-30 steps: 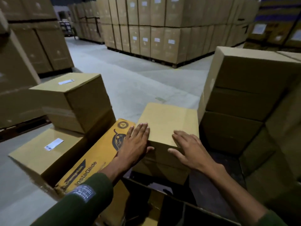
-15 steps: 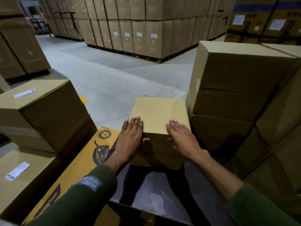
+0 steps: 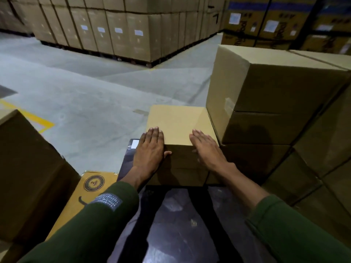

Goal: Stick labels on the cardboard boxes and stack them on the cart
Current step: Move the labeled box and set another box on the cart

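Small brown box (image 3: 178, 122) in the middle of the frame, sitting on a dark shiny cart floor (image 3: 182, 224). Left hand (image 3: 150, 149) flat on the near left corner of the box, fingers straight and together, thumb down on the front side. Right hand (image 3: 206, 147) flat on the near right edge, fingers straight too. Hands apart, one at each side, gripping nothing. Green sleeves (image 3: 296, 230) at the bottom of the frame. Right of the small box, touching it, a tall pile of big brown boxes (image 3: 266, 88). Lower left, a yellow box (image 3: 85, 194) with a round mark, lying beside a big dark box (image 3: 28, 177). Grey floor (image 3: 85, 88) behind, with yellow lines at the left edge. Upper part of the frame, long rows of stacked boxes (image 3: 117, 29) with little white labels.
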Available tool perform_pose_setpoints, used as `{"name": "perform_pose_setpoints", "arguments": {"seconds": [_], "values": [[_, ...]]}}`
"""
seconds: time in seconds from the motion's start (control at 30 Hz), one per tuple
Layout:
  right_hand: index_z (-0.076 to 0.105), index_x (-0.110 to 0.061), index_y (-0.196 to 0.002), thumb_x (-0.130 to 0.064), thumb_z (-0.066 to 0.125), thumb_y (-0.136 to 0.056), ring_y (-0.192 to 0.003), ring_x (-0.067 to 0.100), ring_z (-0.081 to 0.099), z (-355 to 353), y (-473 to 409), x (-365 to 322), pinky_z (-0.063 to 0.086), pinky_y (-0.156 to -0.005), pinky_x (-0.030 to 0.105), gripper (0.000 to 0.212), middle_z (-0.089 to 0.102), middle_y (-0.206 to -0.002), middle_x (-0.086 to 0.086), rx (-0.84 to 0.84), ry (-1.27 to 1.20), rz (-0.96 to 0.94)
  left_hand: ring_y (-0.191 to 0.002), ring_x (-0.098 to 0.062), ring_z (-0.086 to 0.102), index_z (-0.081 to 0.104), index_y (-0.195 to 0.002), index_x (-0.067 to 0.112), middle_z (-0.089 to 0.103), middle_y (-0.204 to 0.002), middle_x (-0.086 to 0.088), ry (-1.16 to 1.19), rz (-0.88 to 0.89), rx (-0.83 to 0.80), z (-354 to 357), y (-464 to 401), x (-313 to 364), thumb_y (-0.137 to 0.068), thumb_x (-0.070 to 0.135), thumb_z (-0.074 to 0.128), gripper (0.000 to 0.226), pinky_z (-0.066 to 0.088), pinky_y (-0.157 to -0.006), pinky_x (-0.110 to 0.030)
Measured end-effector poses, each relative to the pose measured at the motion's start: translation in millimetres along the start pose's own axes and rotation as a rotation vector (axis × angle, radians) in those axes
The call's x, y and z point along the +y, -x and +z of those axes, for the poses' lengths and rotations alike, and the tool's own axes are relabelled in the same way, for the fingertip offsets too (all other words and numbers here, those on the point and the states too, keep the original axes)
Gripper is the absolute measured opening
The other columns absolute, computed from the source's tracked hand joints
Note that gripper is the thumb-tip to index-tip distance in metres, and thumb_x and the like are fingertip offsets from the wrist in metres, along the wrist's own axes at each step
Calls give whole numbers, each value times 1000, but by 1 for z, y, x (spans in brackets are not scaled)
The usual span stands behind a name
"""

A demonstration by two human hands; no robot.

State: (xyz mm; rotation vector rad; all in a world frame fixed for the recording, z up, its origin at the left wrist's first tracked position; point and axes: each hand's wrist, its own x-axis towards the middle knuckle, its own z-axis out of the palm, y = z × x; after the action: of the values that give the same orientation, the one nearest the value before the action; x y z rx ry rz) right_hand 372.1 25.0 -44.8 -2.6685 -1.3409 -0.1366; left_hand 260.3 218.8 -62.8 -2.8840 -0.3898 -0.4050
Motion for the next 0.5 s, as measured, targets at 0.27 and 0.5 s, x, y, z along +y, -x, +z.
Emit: {"name": "perform_pose_setpoints", "arguments": {"seconds": [0.27, 0.5], "values": [[25, -13, -153, -5, 58, -94, -152, 22, 12, 5, -23, 18, 6, -122, 36, 69, 16, -165, 8, 11, -60, 5, -146, -35, 26, 30, -149, 0, 30, -156, -22, 25, -17, 19, 17, -20, 0, -94, 60, 41, 82, 20, -120, -47], [23, -13, -154, -12, 57, -95, -152, 21, 10, 11, -27, 22, 9, -125, 41, 68, 14, -165, 8, 6, -64, 3, -144, -36, 31, 34, -147, 1, 34, -154, -23, 32, 0, 41, 19, -21, -4, -93, 61, 41, 81, 25, -119, -48]]}}
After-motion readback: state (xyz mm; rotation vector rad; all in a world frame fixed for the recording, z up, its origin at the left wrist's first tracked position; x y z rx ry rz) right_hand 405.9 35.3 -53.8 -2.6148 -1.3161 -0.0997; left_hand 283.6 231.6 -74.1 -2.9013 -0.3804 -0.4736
